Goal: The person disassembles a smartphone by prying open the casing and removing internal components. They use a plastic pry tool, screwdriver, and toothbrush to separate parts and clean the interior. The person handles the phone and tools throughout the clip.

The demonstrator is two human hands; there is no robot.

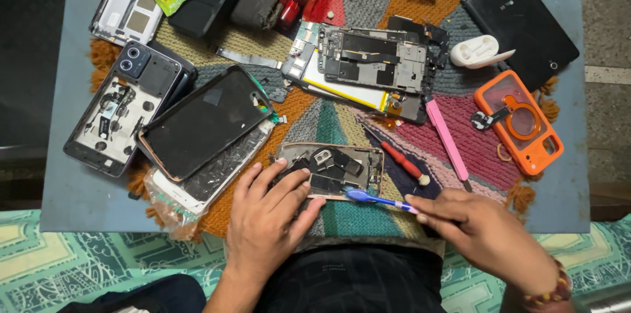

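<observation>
- The left hand [266, 211] lies flat on the near end of an opened phone [330, 170]. Its fingers [284, 181] are spread and press down on the dark inner plates, it seems to keep the phone from sliding on the mat [342, 122]. They are not curled around anything.
- The right hand [473, 224] pinches a blue toothbrush [378, 199] by its handle, between thumb and first fingers. The brush head points to the left and sits at the near right corner of the phone, just beside the left thumb tip. Held so low and flat, the bristles seem to meet the phone edge.
- The phone lies with its open side up, between the two hands, directly under the left fingertips and just past the tip of the brush.
- Just beyond the right fingers lies a red screwdriver [404, 163], and further out a pink tool [447, 139]. Both are near the brush hand but do not touch it.
- To the left of the left fingers a dark phone case [204, 122] rests tilted on a cracked screen in a plastic bag [197, 185]. It is close to the little finger.
- Far beyond the fingertips lies a bigger opened phone frame [374, 63]. Well to the right are an orange case [519, 122], a white earbud box [478, 50] and a black tablet [519, 17].
- Nothing lies between the brush and the phone. The mat is crowded on every side of the hands.
</observation>
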